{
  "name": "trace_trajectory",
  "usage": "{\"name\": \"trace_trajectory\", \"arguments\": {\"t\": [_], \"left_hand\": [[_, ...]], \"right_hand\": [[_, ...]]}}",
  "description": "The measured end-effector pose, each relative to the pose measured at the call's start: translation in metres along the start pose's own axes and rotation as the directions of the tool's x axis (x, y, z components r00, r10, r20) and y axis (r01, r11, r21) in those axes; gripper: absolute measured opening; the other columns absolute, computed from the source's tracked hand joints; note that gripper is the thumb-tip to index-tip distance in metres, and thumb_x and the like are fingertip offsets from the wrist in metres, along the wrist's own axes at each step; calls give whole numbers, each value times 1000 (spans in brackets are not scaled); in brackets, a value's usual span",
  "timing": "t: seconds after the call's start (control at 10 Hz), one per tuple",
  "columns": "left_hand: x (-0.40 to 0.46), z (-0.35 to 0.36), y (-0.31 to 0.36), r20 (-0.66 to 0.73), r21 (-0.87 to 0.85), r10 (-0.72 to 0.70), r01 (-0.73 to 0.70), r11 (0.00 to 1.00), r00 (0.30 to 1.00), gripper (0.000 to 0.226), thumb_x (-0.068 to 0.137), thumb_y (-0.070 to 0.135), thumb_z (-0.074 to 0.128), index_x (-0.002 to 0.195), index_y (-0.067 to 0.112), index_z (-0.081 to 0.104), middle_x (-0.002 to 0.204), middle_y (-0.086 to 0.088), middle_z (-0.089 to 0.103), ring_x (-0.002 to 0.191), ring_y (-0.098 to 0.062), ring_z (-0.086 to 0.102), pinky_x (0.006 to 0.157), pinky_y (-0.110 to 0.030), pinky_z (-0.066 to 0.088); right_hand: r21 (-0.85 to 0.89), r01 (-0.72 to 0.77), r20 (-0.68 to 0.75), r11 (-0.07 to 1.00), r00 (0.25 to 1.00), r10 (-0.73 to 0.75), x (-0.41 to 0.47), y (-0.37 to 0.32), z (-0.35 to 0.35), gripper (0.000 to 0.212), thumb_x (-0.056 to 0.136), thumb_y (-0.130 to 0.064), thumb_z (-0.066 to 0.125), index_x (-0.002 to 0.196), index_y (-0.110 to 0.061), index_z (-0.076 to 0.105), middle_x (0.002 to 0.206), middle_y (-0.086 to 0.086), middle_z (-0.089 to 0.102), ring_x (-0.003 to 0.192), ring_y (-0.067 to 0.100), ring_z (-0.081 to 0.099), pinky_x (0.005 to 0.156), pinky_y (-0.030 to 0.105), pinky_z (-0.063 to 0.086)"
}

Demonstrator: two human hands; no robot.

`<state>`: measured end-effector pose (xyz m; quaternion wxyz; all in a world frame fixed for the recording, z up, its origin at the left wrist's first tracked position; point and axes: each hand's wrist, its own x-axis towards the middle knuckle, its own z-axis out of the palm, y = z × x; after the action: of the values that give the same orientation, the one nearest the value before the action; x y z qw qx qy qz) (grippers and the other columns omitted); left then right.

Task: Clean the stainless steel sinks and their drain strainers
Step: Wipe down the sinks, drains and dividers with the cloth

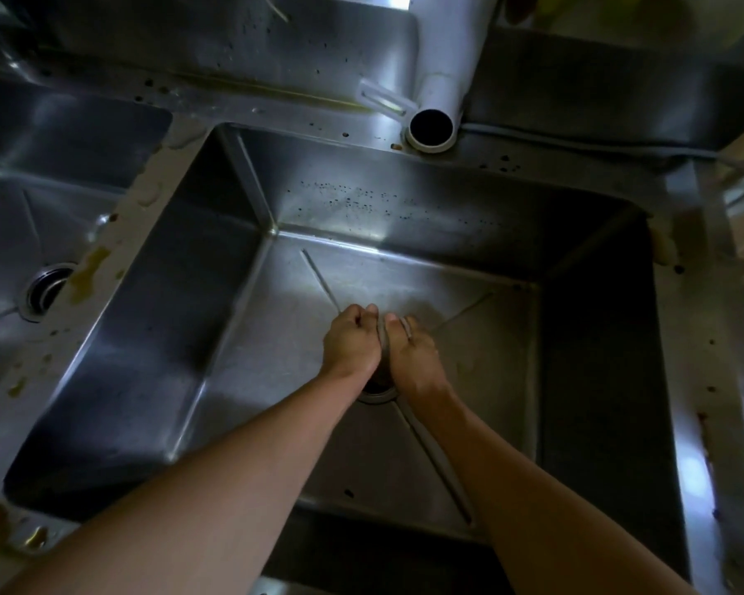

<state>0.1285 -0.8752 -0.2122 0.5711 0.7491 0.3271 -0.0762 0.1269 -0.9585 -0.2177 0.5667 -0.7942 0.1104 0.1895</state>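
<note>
Two bare forearms reach down into the deep middle sink (447, 302). At its floor, the left hand (353, 343) and right hand (413, 356) meet over the drain (376, 390), of which only a curved piece of rim shows beneath the wrists. Both hands have their fingers (368, 313) curled around a thin, dark ring-shaped part, likely the strainer (384, 343), held between them just above the drain. To the left lies a second sink (26, 199) with its own open drain (46, 292). Beyond, a white pipe (441, 75) ends over the speckled back rim.
</note>
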Motion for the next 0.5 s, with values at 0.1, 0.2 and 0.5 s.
{"name": "trace_trajectory", "arguments": {"t": [0.1,0.2,0.5], "left_hand": [[7,2,-8,-27,125,92,-88,988,995,41,99,27,44,60,15,46,72,-10,56,76,-28,56,68,-29,38],[14,7,-16,-48,215,138,-125,969,989,44,98,24,45,55,16,45,72,-11,57,73,-26,54,63,-25,32],[40,15,-42,-14,351,211,-192,916,977,38,97,22,48,61,11,50,80,-25,64,79,-36,59,59,-27,21]], "right_hand": [[-136,-94,83,986,991,106,11,3,4,29,102,-16,34,96,-7,61,110,16,63,104,29,57,94,32,42],[-155,-150,135,977,976,171,21,12,5,34,102,-15,31,102,-3,63,118,23,61,109,33,57,98,40,43],[-168,-360,281,918,875,394,37,25,16,35,103,-20,37,133,-4,47,137,15,52,124,29,51,80,26,47]]}}
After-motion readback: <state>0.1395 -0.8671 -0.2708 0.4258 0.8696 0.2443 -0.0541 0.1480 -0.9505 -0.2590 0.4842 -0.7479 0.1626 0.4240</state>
